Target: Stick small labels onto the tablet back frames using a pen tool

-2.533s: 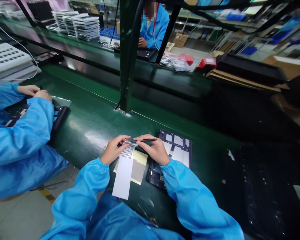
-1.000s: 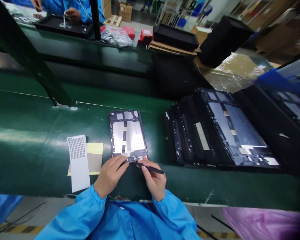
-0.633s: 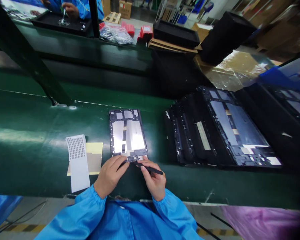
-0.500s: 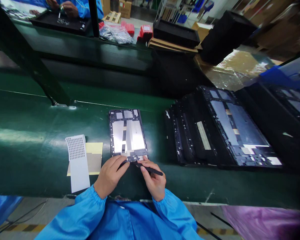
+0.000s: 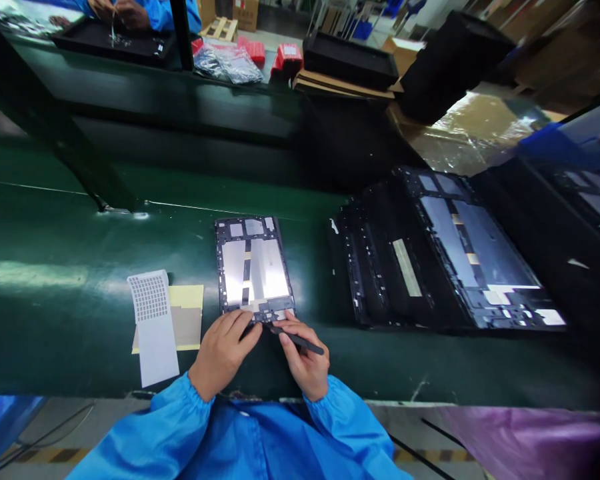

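Note:
An opened tablet frame (image 5: 269, 267), with silvery metal plates and a dark rim, lies flat on the green bench. My left hand (image 5: 224, 348) is closed on its near edge, fingers on top and the thumb at the rim. In my right hand (image 5: 307, 363) are black tweezers (image 5: 307, 345), pinched between thumb and fingers. Their tips point left at the frame's near edge, close to my left thumb; whether they grip anything is too small to tell. Left of the frame, a white sheet of small dark stickers (image 5: 155, 333) overlaps a yellow-edged sheet (image 5: 187, 327).
On the right, more tablet frames (image 5: 485, 247) lean in black trays. A dark post (image 5: 75, 147) rises from the bench at left. Across the bench, a co-worker's hands (image 5: 130, 13) work over a black tray (image 5: 145, 50). Red packs (image 5: 287, 61) stand at the back.
The view has shifted slightly. Both hands stay at the tablet frame's near edge, and the tweezers have barely moved.

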Tool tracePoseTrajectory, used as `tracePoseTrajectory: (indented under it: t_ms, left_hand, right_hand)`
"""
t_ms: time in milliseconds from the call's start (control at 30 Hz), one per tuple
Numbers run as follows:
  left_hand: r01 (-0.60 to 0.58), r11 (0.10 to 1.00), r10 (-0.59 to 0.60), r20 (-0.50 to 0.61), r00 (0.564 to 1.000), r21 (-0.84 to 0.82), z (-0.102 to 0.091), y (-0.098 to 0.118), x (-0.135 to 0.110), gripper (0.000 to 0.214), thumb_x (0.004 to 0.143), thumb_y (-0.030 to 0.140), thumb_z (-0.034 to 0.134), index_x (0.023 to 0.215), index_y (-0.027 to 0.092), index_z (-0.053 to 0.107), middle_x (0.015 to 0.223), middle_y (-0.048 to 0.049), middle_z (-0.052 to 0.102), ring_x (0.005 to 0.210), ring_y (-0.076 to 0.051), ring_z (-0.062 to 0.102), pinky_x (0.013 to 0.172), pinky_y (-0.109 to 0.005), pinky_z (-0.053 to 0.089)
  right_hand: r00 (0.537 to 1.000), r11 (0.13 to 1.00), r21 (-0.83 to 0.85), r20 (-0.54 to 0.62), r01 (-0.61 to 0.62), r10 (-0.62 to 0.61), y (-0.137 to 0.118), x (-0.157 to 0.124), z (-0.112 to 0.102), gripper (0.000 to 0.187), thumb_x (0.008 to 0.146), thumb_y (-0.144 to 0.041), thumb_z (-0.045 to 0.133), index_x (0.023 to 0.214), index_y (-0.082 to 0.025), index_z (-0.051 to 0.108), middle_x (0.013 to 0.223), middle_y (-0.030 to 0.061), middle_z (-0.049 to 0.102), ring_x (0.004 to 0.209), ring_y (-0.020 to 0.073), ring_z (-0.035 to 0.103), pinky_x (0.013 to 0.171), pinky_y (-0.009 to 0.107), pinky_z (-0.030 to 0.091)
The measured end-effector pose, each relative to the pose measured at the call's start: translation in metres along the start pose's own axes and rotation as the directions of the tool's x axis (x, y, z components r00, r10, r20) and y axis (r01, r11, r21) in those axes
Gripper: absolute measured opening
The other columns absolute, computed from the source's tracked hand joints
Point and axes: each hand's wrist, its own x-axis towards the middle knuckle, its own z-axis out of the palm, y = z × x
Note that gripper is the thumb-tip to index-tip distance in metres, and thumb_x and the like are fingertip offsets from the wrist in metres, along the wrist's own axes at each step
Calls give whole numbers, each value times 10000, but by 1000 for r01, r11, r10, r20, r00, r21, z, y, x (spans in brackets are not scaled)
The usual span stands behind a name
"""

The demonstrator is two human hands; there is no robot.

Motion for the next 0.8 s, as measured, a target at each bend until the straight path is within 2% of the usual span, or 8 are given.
tracePoseTrajectory:
  t_ms: [133,333,533,633,700,733,800]
  left_hand:
    - [26,1000,-26,0,1000,13,1,4,1,193,943,107,558,1070,174,687,1102,-110,702,1052,-238,650,903,-377,557]
    - [52,998,-52,-14,999,25,2,7,-1,214,943,96,549,1075,178,696,1102,-106,708,1052,-241,648,902,-382,556]
    - [55,998,-55,-30,998,-2,7,4,-2,202,938,102,569,1067,175,705,1098,-109,712,1054,-241,655,913,-385,556]
    - [65,997,-66,-28,997,-31,4,5,-3,209,940,101,564,1080,183,696,1122,-105,707,1082,-237,654,932,-383,559]
    - [130,990,-131,-14,991,-58,-2,11,-7,226,942,104,561,1118,187,676,1214,-117,674,1168,-251,625,974,-394,551]
    - [200,978,-201,-8,980,-62,-6,15,-10,237,946,123,564,1155,183,658,1269,-131,645,1213,-264,603,994,-409,546]
    - [391,919,-392,3,920,-46,-13,25,-19,309,962,211,570,1267,166,592,1338,-166,589,1254,-294,575,1004,-450,546]
  right_hand:
    - [999,999,-11,-15,33,-33,0,-1,2,181,898,-70,630,1016,-203,669,908,54,782,894,213,784,996,510,601]
    - [983,975,-125,2,184,-185,0,-5,-2,216,898,-61,604,1052,-202,662,964,92,781,969,239,769,911,507,646]
    - [980,977,-89,63,195,-189,-3,-4,1,254,895,-49,592,1090,-198,656,960,98,782,946,232,771,902,481,647]
    - [973,965,-130,75,227,-218,-5,-3,0,266,887,-49,599,1098,-201,657,959,93,784,923,225,772,875,452,651]
    - [967,949,-187,52,254,-248,-6,0,-10,231,896,-75,583,1068,-207,660,927,75,782,914,227,766,908,483,624]
    - [966,940,-224,33,257,-256,-6,2,-18,207,907,-93,562,1043,-212,662,914,67,778,932,234,759,942,516,598]
    - [976,925,-317,7,210,-219,-6,9,-35,213,939,-118,500,1017,-221,669,916,65,757,967,245,739,961,529,571]
